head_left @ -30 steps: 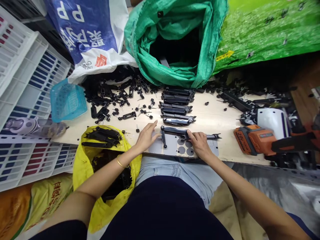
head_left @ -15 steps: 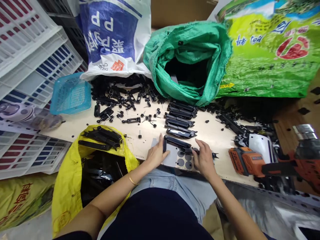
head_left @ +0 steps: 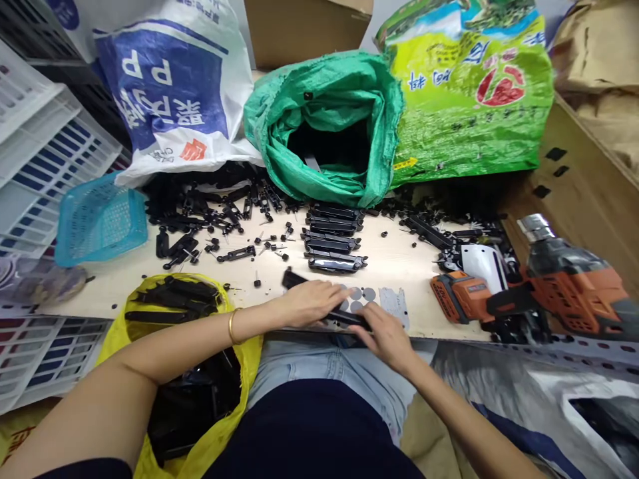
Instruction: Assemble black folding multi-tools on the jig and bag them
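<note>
My left hand (head_left: 314, 301) lies across a long black plastic part (head_left: 294, 278) near the table's front edge, its fingers closed over the middle. My right hand (head_left: 388, 338) grips the same part's right end between thumb and fingers. Under and behind the part is a sheet with round grey discs (head_left: 368, 293), partly covered by my hands. Beyond them, several similar black parts (head_left: 334, 241) are stacked in a row. Small black pieces with metal pins (head_left: 269, 241) lie scattered left of that row.
A yellow sack (head_left: 252, 372) of black parts stands at my left, near a blue basket (head_left: 102, 223). An open green sack (head_left: 262, 143), a white sack (head_left: 234, 100) and a bright green bag (head_left: 464, 146) line the back. An orange power drill (head_left: 574, 299) lies at the right.
My left hand has moved from the sheet's left edge onto the black part, which now lies slanted between both hands. The view has shifted, so the table's contents appear further left.
</note>
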Tool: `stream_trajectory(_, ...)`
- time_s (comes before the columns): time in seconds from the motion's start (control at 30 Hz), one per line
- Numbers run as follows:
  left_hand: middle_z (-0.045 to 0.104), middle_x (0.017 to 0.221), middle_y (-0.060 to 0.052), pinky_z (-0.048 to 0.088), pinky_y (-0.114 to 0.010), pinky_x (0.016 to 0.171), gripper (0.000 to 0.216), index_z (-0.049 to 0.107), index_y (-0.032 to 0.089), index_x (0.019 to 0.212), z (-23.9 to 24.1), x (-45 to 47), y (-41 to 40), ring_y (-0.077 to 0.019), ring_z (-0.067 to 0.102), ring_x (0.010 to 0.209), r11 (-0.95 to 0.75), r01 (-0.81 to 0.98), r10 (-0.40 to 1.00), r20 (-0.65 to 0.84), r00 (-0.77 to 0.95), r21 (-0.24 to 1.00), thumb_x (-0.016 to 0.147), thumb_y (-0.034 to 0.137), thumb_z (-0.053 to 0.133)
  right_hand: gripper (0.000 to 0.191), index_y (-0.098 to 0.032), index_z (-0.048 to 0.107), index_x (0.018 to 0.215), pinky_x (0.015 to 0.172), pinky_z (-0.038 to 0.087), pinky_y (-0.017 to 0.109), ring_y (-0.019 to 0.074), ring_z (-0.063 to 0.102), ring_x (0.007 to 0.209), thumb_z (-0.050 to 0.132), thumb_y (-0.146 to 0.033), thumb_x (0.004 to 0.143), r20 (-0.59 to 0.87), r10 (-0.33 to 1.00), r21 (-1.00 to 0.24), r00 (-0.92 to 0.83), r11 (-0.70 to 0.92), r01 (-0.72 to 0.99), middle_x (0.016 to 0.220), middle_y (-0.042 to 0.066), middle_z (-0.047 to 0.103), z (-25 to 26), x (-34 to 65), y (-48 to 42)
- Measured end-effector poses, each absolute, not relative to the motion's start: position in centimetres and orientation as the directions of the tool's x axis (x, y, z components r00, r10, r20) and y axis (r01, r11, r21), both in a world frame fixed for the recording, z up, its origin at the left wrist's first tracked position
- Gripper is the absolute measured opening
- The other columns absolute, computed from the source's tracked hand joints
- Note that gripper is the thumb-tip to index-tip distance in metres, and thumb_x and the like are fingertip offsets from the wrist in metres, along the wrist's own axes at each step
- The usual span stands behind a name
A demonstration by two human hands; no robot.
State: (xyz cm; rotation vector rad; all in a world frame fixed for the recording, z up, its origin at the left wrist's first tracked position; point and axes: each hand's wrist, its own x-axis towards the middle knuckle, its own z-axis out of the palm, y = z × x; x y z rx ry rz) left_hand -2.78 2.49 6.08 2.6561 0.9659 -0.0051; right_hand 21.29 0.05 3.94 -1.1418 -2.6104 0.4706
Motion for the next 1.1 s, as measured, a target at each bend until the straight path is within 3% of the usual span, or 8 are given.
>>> stream_trajectory(0.13,0.061,0.114,-0.012,0.047,-0.029,0.072,0.078,0.026,0.018,0.139,8.2,-2.6,1.8,-0.0253,0.063,0.094,-0.714,0.583,0.543,-0.219,0.811,0.387,0.074,0.03,0.066,0.027,-0.018,0.055,0.095,0.058,0.046,0.027,0.0166,0.06,0.069,0.042,-0.041,0.092,0.093,0.697,-0.407,-0.711,0.678,0.612,0.081,0.006,0.06,5.3,20.6,-0.9)
stream_trajectory(0.23,0.062,0.113,-0.012,0.047,-0.03,0.068,0.081,0.02,0.017,0.142,8.5,-3.1,0.9,-0.0262,0.064,0.092,-0.643,0.648,0.611,-0.237,0.755,0.408,0.074,0.03,0.063,0.03,-0.018,0.053,0.094,0.053,0.04,0.026,0.016,0.059,0.065,0.037,-0.044,0.094,0.055,0.633,-0.337,-0.772,0.74,0.583,0.08,0.005,0.061,6.1,20.9,-0.9)
stream_trajectory(0.33,0.065,0.109,-0.01,0.047,-0.03,0.066,0.069,0.031,0.017,0.136,8.3,-3.4,0.0,-0.0261,0.065,0.09,-0.568,0.725,0.684,-0.268,0.679,0.389,0.072,0.019,0.058,0.031,-0.018,0.05,0.088,0.046,0.031,0.025,0.0152,0.058,0.056,0.037,-0.046,0.094,-0.025,0.608,-0.293,-0.793,0.754,0.587,0.073,0.003,0.062,7.5,20.9,-0.8)
stream_trajectory(0.6,0.067,0.099,-0.008,0.047,-0.024,0.064,0.055,0.045,0.016,0.122,10.6,-4.4,0.0,-0.0187,0.065,0.079,-0.53,0.515,0.642,-0.078,0.763,0.674,0.072,0.031,0.061,0.034,-0.02,0.049,0.077,0.045,0.021,0.025,0.0123,0.049,0.042,0.044,-0.052,0.089,-0.088,0.572,-0.413,-0.815,0.724,0.553,0.054,-0.001,0.056,11.4,21.8,0.6)
stream_trajectory(0.7,0.066,0.097,-0.008,0.047,-0.024,0.066,0.049,0.048,0.015,0.12,11.5,-4.1,-0.1,-0.0169,0.063,0.077,-0.467,0.416,0.662,-0.004,0.749,0.781,0.075,0.031,0.061,0.035,-0.02,0.051,0.075,0.045,0.022,0.023,0.0104,0.044,0.041,0.047,-0.053,0.086,-0.108,0.629,-0.566,-0.77,0.597,0.568,0.05,-0.003,0.05,11.6,22.0,0.8)
stream_trajectory(0.83,0.065,0.094,-0.008,0.049,-0.026,0.073,0.048,0.058,0.014,0.109,11.8,-2.4,-1.3,-0.0183,0.063,0.081,-0.211,0.181,0.805,0.066,0.589,0.961,0.071,0.04,0.07,0.037,-0.018,0.049,0.068,0.047,0.027,0.021,0.0078,0.037,0.047,0.049,-0.051,0.085,-0.201,0.705,-0.841,-0.681,0.233,0.488,0.052,-0.005,0.041,12.1,21.5,-1.0)
stream_trajectory(1.03,0.065,0.103,-0.01,0.047,-0.037,0.09,0.052,0.06,0.015,0.114,11.7,0.4,-3.5,-0.0259,0.06,0.099,0.103,-0.07,0.88,-0.058,0.472,0.992,0.073,0.046,0.069,0.038,-0.018,0.047,0.071,0.042,0.026,0.02,0.0072,0.031,0.045,0.048,-0.054,0.084,-0.327,0.792,-0.94,-0.515,-0.214,0.267,0.052,-0.006,0.034,11.8,20.1,-5.2)
stream_trajectory(1.1,0.065,0.103,-0.01,0.049,-0.037,0.087,0.058,0.056,0.015,0.118,11.9,1.8,-3.9,-0.0254,0.061,0.097,0.125,-0.134,0.94,-0.074,0.334,0.983,0.074,0.053,0.065,0.039,-0.02,0.045,0.074,0.04,0.03,0.021,0.0084,0.032,0.04,0.044,-0.057,0.085,-0.284,0.833,-0.959,-0.474,-0.238,0.156,0.049,-0.007,0.033,11.0,19.6,-5.2)
